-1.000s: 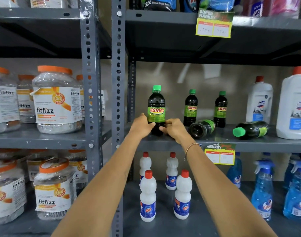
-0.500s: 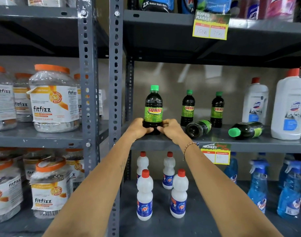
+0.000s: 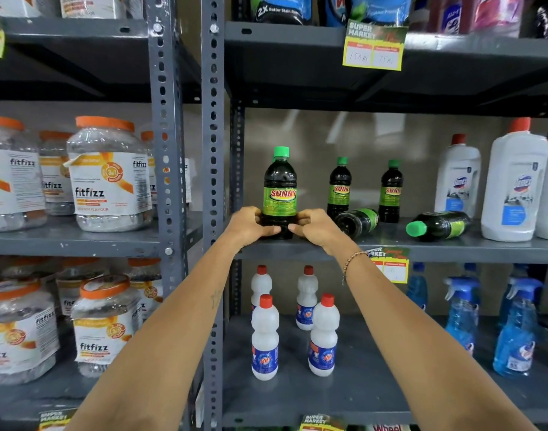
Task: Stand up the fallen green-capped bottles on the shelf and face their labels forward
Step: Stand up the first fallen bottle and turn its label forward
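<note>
**Front bottle upright, two still down**

Gripping the base of the front Sunny bottle [image 3: 280, 194], both hands are curled around it from either side: left hand [image 3: 251, 225] on its left, right hand [image 3: 314, 227] on its right, fingertips nearly meeting across the dark lower body. Bottle stands upright at the front edge of the middle shelf [image 3: 453, 248], label facing out and readable. This one looks done, or very nearly.

Two more upright bottles behind, labels forward: one [image 3: 339, 188] mid-shelf, one [image 3: 391, 189] to its right.

Still fallen:
- Near fallen bottle [image 3: 356, 220], just right of the right hand, lying with its base toward the camera and its neck toward the back of the shelf. Long axis runs roughly front to back, angled a little rightward.
- Far fallen bottle [image 3: 439, 225], farther right, near the white jugs [image 3: 512, 188]. Long axis runs along the shelf, green cap pointing left toward the hands.

Judgement: the right hand is the nearer one to both. The near fallen bottle is the likely next pick, taken by its base end and tipped up.
</note>
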{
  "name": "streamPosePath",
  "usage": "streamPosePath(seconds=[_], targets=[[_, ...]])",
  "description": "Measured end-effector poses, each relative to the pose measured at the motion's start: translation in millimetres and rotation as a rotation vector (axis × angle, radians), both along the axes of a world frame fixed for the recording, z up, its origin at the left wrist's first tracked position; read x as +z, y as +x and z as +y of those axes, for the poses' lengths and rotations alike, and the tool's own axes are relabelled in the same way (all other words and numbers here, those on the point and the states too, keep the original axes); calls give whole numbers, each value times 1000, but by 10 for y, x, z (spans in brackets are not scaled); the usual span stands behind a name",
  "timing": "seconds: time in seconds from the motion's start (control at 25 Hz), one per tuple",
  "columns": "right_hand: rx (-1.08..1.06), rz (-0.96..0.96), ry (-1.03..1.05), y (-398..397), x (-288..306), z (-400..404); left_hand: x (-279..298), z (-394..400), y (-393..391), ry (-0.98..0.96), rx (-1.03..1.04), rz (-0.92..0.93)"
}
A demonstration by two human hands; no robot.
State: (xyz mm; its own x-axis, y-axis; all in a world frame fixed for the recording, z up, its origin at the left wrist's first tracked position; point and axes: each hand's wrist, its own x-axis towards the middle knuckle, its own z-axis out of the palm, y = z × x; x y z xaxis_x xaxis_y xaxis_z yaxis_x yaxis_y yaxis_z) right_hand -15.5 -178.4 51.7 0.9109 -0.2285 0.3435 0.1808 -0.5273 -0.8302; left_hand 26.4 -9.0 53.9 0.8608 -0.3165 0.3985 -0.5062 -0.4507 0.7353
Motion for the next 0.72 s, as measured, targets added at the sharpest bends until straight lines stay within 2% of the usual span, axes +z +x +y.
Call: streamPosePath(seconds=[0.36, 0.72], targets=[[47, -31, 24, -215, -1, 29, -45, 26, -205, -70, -4, 3], [9, -28, -26, -249, -2, -2, -86, 10, -243, -19, 37, -14]])
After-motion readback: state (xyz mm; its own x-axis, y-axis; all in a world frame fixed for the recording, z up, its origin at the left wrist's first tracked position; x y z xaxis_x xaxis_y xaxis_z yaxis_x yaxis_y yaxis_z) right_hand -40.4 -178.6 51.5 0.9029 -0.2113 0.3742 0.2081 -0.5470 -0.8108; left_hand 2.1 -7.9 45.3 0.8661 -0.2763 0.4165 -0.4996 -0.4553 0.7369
